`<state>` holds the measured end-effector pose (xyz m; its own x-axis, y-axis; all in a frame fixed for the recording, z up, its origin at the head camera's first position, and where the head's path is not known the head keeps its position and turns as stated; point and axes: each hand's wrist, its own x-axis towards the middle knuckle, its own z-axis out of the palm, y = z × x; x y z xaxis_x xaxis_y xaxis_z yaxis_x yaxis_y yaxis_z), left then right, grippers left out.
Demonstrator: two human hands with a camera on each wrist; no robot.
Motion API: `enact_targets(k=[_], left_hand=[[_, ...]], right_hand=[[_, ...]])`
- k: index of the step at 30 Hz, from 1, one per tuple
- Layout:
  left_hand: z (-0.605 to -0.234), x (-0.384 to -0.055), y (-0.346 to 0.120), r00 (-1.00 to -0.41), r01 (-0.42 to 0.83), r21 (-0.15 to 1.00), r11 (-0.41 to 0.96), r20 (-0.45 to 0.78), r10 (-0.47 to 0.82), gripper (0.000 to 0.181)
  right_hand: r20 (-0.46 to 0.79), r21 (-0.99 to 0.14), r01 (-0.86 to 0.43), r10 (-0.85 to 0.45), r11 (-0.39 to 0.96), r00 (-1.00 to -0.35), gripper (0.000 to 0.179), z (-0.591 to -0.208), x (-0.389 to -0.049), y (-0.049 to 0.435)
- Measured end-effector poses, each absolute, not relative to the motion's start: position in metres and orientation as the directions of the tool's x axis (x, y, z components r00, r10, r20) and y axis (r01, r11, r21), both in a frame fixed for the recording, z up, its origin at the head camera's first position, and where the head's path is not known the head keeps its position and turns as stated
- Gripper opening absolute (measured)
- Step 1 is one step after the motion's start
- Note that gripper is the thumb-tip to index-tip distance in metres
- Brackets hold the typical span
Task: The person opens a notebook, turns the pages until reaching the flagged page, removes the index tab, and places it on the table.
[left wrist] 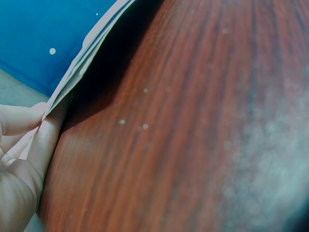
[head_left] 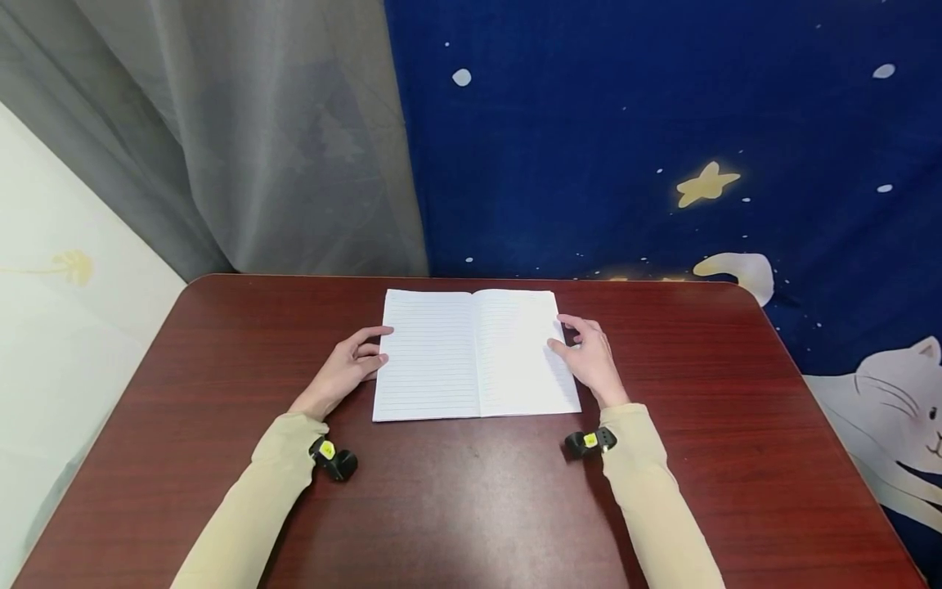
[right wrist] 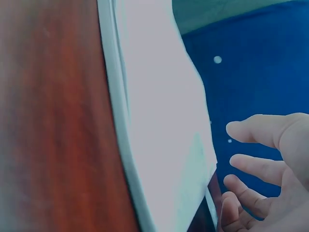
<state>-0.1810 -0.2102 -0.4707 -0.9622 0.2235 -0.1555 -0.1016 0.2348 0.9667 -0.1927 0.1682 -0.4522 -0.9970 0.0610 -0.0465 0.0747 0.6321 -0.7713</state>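
An open notebook [head_left: 430, 364] with white lined pages lies on the table, its middle fold running between the two hands. At its left edge, my left hand [head_left: 343, 370] pinches the pages between thumb and fingers. The left wrist view shows that edge of the notebook [left wrist: 79, 63] lifted off the wood, with a dark gap beneath it. My right hand [head_left: 594, 360] is at the right edge, thumb over the page. Seen from the right wrist, the right hand [right wrist: 270, 174] has its thumb and fingers spread apart beside the page, pinching nothing.
The dark red wooden table [head_left: 478, 507] has rounded far corners. Behind it hang a grey curtain [head_left: 294, 147] and a blue cloth [head_left: 589, 123] with stars and a white cat. A small black camera [head_left: 336, 460] sits on the left wrist, another camera [head_left: 589, 442] on the right.
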Motion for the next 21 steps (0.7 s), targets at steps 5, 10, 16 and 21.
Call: enact_targets(k=[5, 10, 16, 21], left_hand=[[-0.471, -0.181, -0.211, -0.963, -0.087, 0.967, 0.24, -0.144, 0.229, 0.049], [-0.47, -0.181, -0.211, -0.962, -0.097, 0.966, 0.241, -0.153, 0.225, 0.049], [-0.469, -0.182, -0.211, -0.962, -0.095, 0.965, 0.244, -0.152, 0.227, 0.049], [-0.469, -0.181, -0.21, -0.961, -0.099, 0.966, 0.24, -0.155, 0.228, 0.049]], right_hand=[[-0.105, -0.738, 0.09, 0.018, 0.669, -0.994, 0.058, -0.456, -0.21, 0.168], [-0.161, -0.683, 0.097, -0.019, 0.724, -0.987, 0.068, -0.456, -0.22, 0.166], [-0.159, -0.641, 0.084, -0.025, 0.763, -0.987, 0.068, -0.455, -0.221, 0.163], [-0.128, -0.647, 0.068, -0.02, 0.759, -0.992, 0.061, -0.458, -0.217, 0.16]])
